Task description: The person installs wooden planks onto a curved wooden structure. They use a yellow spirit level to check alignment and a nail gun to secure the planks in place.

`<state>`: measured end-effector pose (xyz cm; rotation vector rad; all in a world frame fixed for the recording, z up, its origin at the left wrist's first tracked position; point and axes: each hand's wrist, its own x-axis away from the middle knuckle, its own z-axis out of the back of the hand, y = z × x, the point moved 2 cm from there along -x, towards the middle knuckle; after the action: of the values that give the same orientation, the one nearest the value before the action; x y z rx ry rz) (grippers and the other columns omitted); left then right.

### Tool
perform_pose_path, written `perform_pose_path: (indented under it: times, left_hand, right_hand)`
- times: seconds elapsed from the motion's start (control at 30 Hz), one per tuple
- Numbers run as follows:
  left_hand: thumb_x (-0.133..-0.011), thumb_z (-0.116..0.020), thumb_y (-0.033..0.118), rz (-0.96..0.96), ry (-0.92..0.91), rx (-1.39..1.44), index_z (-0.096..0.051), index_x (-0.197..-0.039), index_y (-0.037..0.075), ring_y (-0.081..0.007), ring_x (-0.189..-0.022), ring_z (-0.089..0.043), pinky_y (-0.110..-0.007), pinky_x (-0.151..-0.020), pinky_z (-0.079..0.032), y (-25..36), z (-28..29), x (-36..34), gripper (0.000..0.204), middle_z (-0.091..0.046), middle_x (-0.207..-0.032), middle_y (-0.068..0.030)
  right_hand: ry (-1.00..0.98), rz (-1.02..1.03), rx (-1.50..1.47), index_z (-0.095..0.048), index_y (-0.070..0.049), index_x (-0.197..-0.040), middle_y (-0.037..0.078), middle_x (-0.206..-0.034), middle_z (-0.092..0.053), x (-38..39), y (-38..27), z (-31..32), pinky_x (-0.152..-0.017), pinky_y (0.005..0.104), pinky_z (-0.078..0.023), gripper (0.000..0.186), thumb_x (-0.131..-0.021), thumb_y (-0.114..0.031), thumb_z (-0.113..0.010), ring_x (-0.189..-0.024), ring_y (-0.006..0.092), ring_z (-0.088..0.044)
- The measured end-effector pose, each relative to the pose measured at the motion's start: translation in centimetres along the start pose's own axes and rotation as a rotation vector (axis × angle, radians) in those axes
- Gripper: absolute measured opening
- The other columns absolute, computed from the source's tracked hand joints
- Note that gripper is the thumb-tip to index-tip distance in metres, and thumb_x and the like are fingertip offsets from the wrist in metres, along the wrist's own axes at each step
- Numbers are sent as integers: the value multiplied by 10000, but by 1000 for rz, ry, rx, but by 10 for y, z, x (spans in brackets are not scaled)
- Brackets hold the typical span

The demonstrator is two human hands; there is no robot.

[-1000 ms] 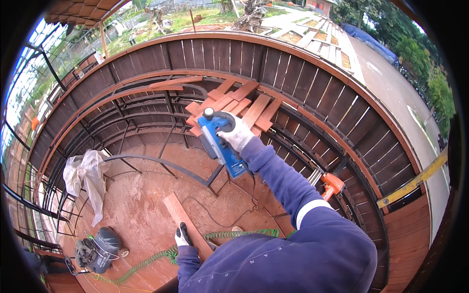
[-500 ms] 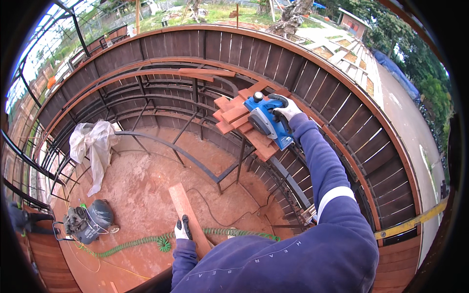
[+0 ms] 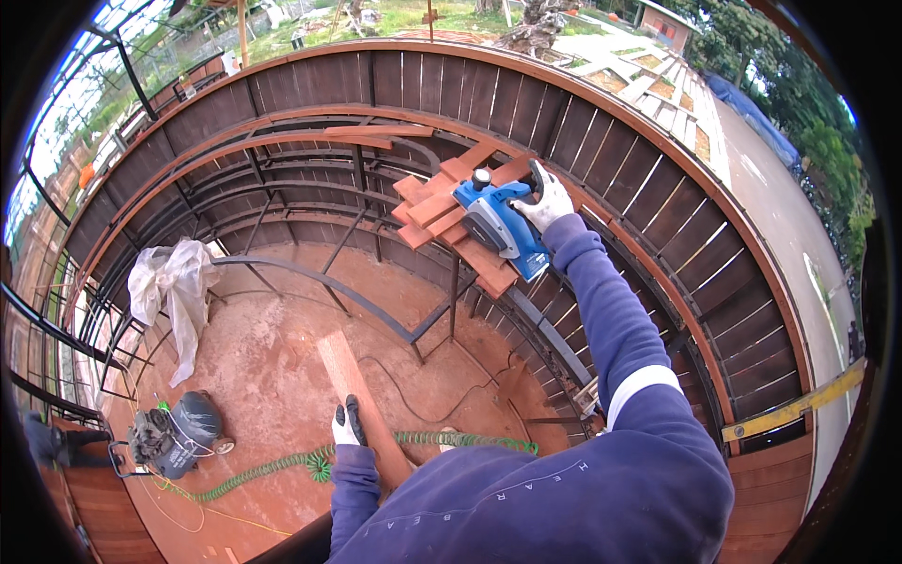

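Note:
A blue electric hand planer (image 3: 503, 226) with a black front knob rests on stacked reddish-brown boards (image 3: 434, 209) at the right of centre. Beside its rear handle is my right hand (image 3: 550, 199), in a white glove with dark fingers. Its fingers are spread and off the handle. Low in the middle, my left hand (image 3: 348, 425), gloved the same way, grips the left edge of a long wooden plank (image 3: 349, 371). This plank slants up and away from my body, and its near end is hidden by my sleeve.
A curved slatted wooden wall (image 3: 451, 89) surrounds the area, with black metal bench frames (image 3: 329, 279) inside it. At left stand an air compressor (image 3: 183, 432) and draped plastic sheeting (image 3: 174, 291). A green coiled hose (image 3: 272, 468) crosses the floor. A yellow level-like bar (image 3: 799, 404) lies right.
My right hand has let go of the planer's handle and its fingers have spread. The planer now sits on the boards. My left hand still holds the plank. The view has shifted slightly.

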<state>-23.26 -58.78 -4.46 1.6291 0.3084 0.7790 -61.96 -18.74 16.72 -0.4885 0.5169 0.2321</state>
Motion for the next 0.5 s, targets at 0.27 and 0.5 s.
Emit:
perform_pose_path:
  times: [0.27, 0.5]
  left_hand:
    - [-978, -625, 366, -204, -331, 196, -631, -980, 25, -135, -782, -559, -300, -714, -462, 116, -122, 23, 341, -631, -857, -30]
    - [-978, -603, 300, -328, -794, 292, -614, -1070, 15, -191, -845, -579, -335, -766, -476, 152, -250, 120, 300, -630, -940, -77]
  right_hand:
    - [-304, 206, -1414, -368, 0, -1495, 117, -1357, -560, 146, -186, 197, -1082, 373, -421, 809, -808, -108, -781, -1240, 202, -543]
    - [-58, 770, -1408, -328, 57, -1492, 188, -1379, -529, 262, -191, 314, -1069, 415, -414, 944, -771, -277, -839, -1252, 268, -537]
